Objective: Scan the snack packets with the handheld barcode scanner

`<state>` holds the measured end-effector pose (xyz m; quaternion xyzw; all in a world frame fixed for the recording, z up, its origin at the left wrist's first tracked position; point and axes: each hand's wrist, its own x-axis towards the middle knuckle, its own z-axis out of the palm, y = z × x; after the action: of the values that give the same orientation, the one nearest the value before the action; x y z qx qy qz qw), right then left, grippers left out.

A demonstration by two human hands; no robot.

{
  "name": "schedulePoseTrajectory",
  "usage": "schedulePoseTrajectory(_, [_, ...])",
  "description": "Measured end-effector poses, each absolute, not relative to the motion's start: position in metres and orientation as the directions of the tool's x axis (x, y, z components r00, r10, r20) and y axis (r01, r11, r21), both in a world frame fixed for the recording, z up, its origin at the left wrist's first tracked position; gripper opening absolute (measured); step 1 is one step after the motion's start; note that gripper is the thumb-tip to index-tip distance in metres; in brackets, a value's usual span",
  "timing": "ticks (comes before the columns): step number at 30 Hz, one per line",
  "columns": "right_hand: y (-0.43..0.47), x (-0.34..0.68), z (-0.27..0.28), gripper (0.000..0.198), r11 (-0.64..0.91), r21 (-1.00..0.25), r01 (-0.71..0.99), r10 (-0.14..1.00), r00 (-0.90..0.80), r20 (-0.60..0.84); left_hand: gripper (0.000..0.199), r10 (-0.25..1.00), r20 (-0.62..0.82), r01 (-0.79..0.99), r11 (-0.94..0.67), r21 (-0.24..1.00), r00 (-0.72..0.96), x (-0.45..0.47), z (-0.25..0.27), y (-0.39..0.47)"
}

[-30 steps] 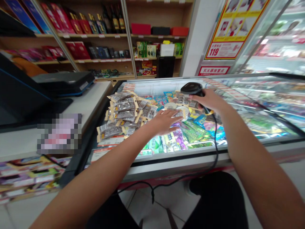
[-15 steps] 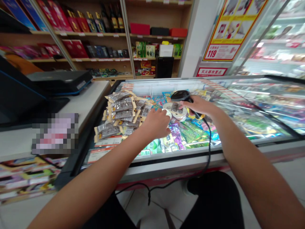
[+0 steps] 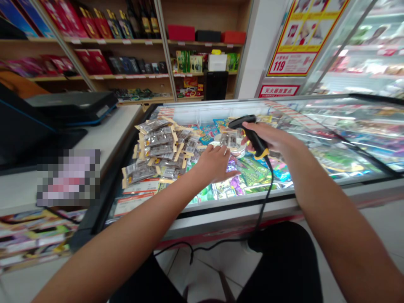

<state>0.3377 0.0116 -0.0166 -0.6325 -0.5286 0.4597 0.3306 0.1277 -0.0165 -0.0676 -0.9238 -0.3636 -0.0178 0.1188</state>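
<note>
My right hand is wrapped round the handle of a black and yellow barcode scanner, whose head points left above the glass-topped freezer. Just left of it my left hand reaches forward, palm down, thumb spread from the fingers. Beyond its fingertips sits a round white tub, with a small clear packet over it; whether a fingertip touches the packet I cannot tell. To the left lies a heap of small brown packets with cream ends, on the glass.
The chest freezer's glass top shows colourful bags beneath. The scanner's cable hangs over the front edge. At left stand a counter and a black scale. Stocked shelves line the back.
My left hand has shifted slightly right, its curled fingers now stretched and thumb spread. The scanner has tilted, its handle showing more. The view has moved a little.
</note>
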Motion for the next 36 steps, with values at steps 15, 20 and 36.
schedulePoseTrajectory(15, [0.002, 0.336, -0.014, 0.038, -0.231, -0.939, 0.253, 0.930, -0.225, -0.289, 0.097, 0.794, 0.122, 0.795, -0.561, -0.231, 0.596, 0.127, -0.067, -0.015])
schedulePoseTrajectory(20, [0.004, 0.340, -0.016, 0.041, -0.227, -0.945, 0.234, 0.922, -0.262, -0.286, 0.097, 0.792, 0.124, 0.794, -0.562, -0.230, 0.597, 0.127, -0.067, -0.014])
schedulePoseTrajectory(36, [0.011, 0.344, -0.018, 0.047, -0.189, -0.960, 0.208, 0.960, -0.167, -0.226, 0.093, 0.791, 0.189, 0.808, -0.538, -0.241, 0.583, 0.124, -0.068, -0.009])
